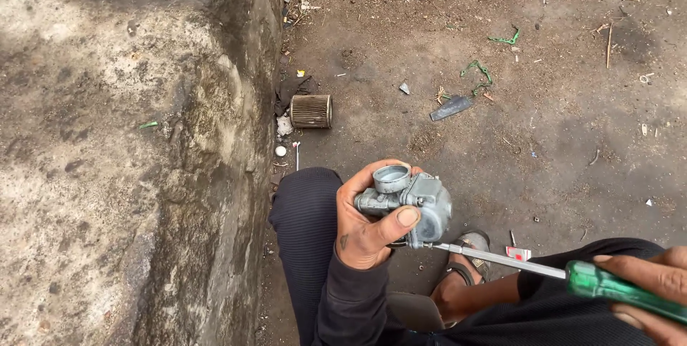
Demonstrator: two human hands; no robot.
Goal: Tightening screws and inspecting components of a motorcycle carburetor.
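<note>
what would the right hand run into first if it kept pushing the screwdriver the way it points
The right hand drives the screwdriver up-left; its tip already seems to meet the grey carburetor held in the left hand.

Outdoor site in flat daylight: bare dirt ground (572,124) littered with scraps (green wire bits, a grey shard). A weathered concrete wall (107,160) runs along the left, with a cylindrical ribbed filter (311,111) lying at its base.

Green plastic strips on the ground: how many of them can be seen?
2. One green strip lies near the top of the view, right of centre. A second, curled green strip lies just below it, above the flat grey piece. Smaller ones may be hidden among the litter.
</note>
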